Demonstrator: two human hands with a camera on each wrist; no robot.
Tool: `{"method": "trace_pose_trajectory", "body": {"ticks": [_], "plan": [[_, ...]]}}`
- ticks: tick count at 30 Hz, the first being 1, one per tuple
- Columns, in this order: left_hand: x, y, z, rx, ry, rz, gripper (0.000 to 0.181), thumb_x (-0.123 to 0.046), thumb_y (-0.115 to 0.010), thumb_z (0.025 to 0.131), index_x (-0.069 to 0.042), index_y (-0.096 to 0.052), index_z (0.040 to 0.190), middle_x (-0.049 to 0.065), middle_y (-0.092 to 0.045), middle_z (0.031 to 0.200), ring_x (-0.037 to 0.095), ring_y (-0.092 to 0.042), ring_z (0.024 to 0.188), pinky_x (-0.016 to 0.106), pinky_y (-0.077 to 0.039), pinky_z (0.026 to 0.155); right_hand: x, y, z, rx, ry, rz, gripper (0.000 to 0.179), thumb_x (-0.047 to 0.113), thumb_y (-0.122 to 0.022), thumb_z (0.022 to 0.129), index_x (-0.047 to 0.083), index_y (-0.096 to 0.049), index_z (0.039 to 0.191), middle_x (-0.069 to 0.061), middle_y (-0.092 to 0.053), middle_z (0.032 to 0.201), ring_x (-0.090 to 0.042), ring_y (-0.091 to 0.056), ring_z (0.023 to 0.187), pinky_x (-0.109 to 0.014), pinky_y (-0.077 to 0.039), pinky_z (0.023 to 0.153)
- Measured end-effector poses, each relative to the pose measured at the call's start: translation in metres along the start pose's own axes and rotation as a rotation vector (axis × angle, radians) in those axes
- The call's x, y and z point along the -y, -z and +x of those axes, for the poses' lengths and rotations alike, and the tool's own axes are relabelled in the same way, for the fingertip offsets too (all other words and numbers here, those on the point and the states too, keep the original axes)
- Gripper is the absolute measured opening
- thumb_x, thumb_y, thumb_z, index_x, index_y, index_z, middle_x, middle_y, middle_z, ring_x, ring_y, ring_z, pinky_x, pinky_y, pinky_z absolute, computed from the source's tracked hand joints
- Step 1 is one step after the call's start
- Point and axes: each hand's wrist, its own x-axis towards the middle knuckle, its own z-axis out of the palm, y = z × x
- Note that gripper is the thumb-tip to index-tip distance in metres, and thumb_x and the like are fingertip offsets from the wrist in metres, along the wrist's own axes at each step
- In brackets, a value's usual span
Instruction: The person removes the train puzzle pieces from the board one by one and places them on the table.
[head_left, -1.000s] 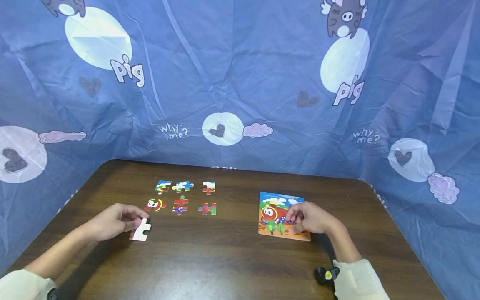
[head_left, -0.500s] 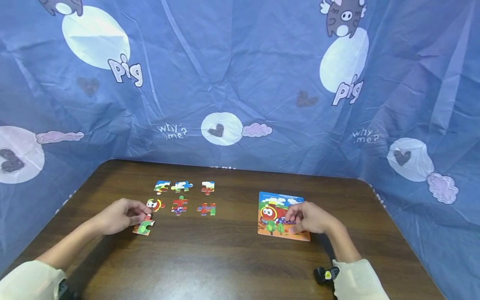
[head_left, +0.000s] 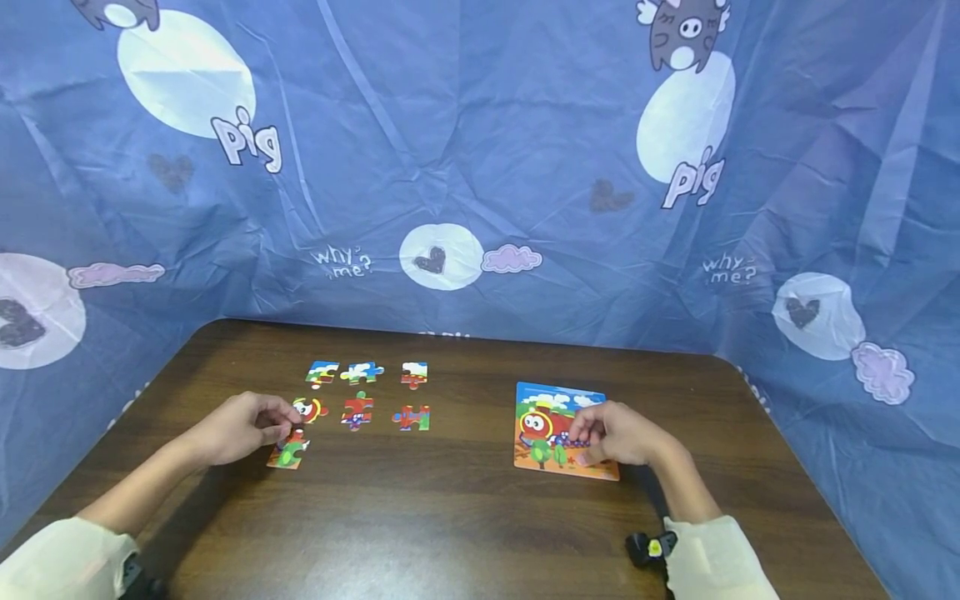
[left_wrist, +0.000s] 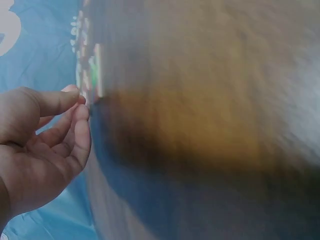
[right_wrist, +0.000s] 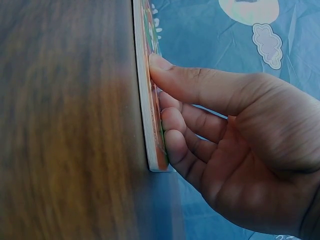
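Note:
In the head view my left hand (head_left: 247,427) pinches a jigsaw piece (head_left: 288,454) with a green tree on it, at the upper left corner. The piece lies close over the table, just below a jigsaw piece with a face (head_left: 307,410). Thumb and forefinger meet at the tips in the left wrist view, where the piece is blurred. My right hand (head_left: 622,433) rests thumb and fingertips on the face of a square train-picture puzzle board (head_left: 542,408). Its fingers are loosely bent in the right wrist view, and they cover the right part of the picture.
More jigsaw pieces lie in two loose rows: a sky-and-green piece (head_left: 322,372), a cloud piece (head_left: 362,373), a red-and-white piece (head_left: 414,374), a red piece (head_left: 357,411) and a red-blue piece (head_left: 412,417). A blue patterned cloth (head_left: 465,167) hangs behind the dark wooden table (head_left: 450,517).
The left hand has turned its jigsaw piece from white side showing to picture side showing, and brought it slightly right and down under the face piece. The right hand has stayed on the board.

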Motion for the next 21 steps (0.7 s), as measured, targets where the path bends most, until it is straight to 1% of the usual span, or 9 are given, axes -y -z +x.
{"method": "trace_pose_trajectory", "body": {"ticks": [4,8,9,13,15,16,17,19,21], "plan": [[-0.012,0.000,0.009,-0.011,-0.013,0.014,0.011,-0.002,-0.068,0.095,0.000,-0.072,0.106,0.003,-0.071,0.091,0.014,-0.066,0.077,0.025,-0.051,0.068,-0.001,0.000,0.000,0.005,0.023,0.010,0.024,0.000,-0.085,0.080,0.008,-0.069,0.096,-0.002,-0.059,0.081,-0.018,-0.053,0.074,-0.028,-0.045,0.063],[-0.026,-0.004,0.023,-0.013,-0.034,0.034,0.012,-0.007,-0.068,0.096,-0.003,-0.073,0.107,0.003,-0.071,0.090,0.012,-0.058,0.068,0.026,-0.048,0.063,-0.001,0.000,-0.001,0.004,0.030,0.013,0.024,-0.001,-0.085,0.079,0.008,-0.069,0.095,-0.003,-0.060,0.081,-0.018,-0.053,0.074,-0.027,-0.045,0.063],[-0.030,-0.007,0.028,-0.007,-0.041,0.029,0.012,-0.007,-0.068,0.097,-0.004,-0.073,0.107,0.003,-0.071,0.090,0.012,-0.058,0.069,0.026,-0.047,0.063,-0.001,0.000,-0.001,0.003,0.029,0.013,0.024,-0.001,-0.085,0.079,0.008,-0.069,0.095,-0.003,-0.060,0.081,-0.018,-0.053,0.074,-0.027,-0.045,0.063],[-0.047,-0.022,0.047,0.011,-0.084,0.008,0.011,-0.005,-0.069,0.096,-0.003,-0.073,0.105,0.003,-0.073,0.090,0.013,-0.061,0.074,0.027,-0.048,0.067,-0.001,0.000,-0.001,0.000,0.015,0.008,0.025,-0.001,-0.084,0.079,0.008,-0.070,0.096,-0.003,-0.060,0.082,-0.018,-0.053,0.075,-0.027,-0.045,0.064],[-0.057,-0.031,0.057,0.028,-0.099,-0.027,0.011,-0.003,-0.068,0.096,0.000,-0.072,0.105,0.006,-0.073,0.090,0.017,-0.065,0.076,0.028,-0.051,0.067,0.000,0.000,-0.001,-0.002,0.008,0.004,0.024,-0.001,-0.084,0.079,0.009,-0.070,0.096,-0.003,-0.059,0.082,-0.018,-0.053,0.075,-0.028,-0.045,0.064],[-0.062,-0.036,0.061,0.032,-0.105,-0.039,0.011,-0.003,-0.068,0.096,0.001,-0.071,0.105,0.006,-0.072,0.090,0.018,-0.065,0.075,0.028,-0.051,0.066,0.000,0.000,-0.001,-0.002,0.005,0.001,0.024,-0.001,-0.084,0.080,0.009,-0.070,0.096,-0.003,-0.059,0.082,-0.018,-0.053,0.075,-0.028,-0.045,0.064],[-0.066,-0.041,0.066,0.034,-0.117,-0.035,0.011,-0.003,-0.068,0.096,0.001,-0.071,0.105,0.007,-0.072,0.090,0.017,-0.064,0.075,0.027,-0.051,0.066,0.001,0.000,-0.001,-0.002,0.003,-0.001,0.024,0.000,-0.084,0.080,0.009,-0.070,0.096,-0.002,-0.059,0.082,-0.018,-0.054,0.075,-0.028,-0.045,0.064],[-0.075,-0.050,0.076,0.049,-0.142,-0.055,0.011,-0.001,-0.067,0.095,0.002,-0.071,0.105,0.009,-0.072,0.089,0.016,-0.064,0.074,0.028,-0.051,0.067,0.001,0.000,-0.001,-0.003,0.001,-0.005,0.024,0.000,-0.084,0.080,0.009,-0.070,0.097,-0.003,-0.060,0.082,-0.018,-0.054,0.075,-0.029,-0.045,0.065],[-0.083,-0.060,0.086,0.058,-0.165,-0.060,0.010,-0.001,-0.068,0.095,0.002,-0.071,0.104,0.009,-0.072,0.088,0.012,-0.062,0.073,0.028,-0.050,0.067,0.002,0.000,0.000,-0.004,0.001,-0.008,0.024,0.000,-0.084,0.080,0.009,-0.070,0.097,-0.003,-0.060,0.082,-0.018,-0.054,0.075,-0.029,-0.045,0.065]]}}
